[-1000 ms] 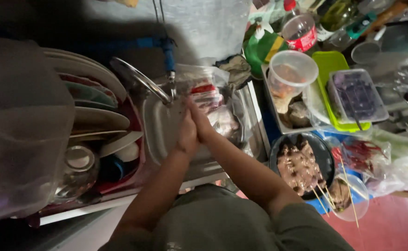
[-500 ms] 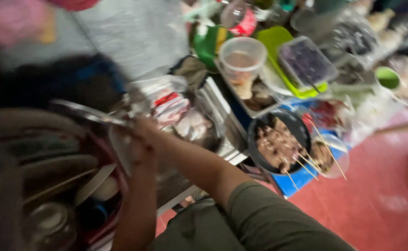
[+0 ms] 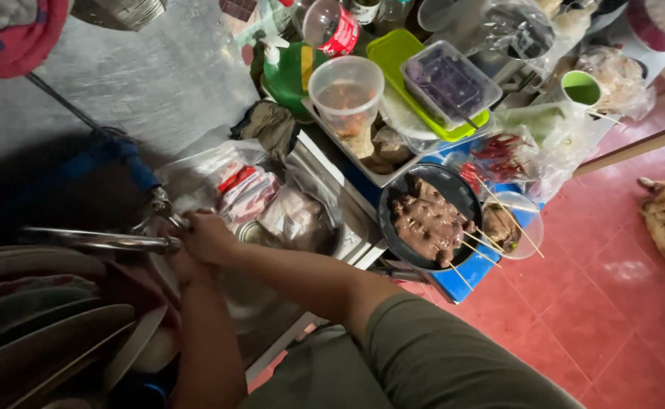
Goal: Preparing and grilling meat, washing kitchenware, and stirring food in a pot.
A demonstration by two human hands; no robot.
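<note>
Both hands are now sitting at the tap (image 3: 101, 242), left of centre, no longer pressed palm to palm over the sink (image 3: 302, 227). The right hand (image 3: 209, 236) is curling round the tap's base; the left hand (image 3: 182, 265) is tucking beneath (its grip, I cannot tell). Washing looks finished.

- A home kitchen is shown.
- A metal sink (image 3: 272, 303) is seen beside stacked plates (image 3: 52, 333).
- Skewered meat in a black bowl (image 3: 428, 223) and food tubs (image 3: 345, 95) are crowded together.
</note>
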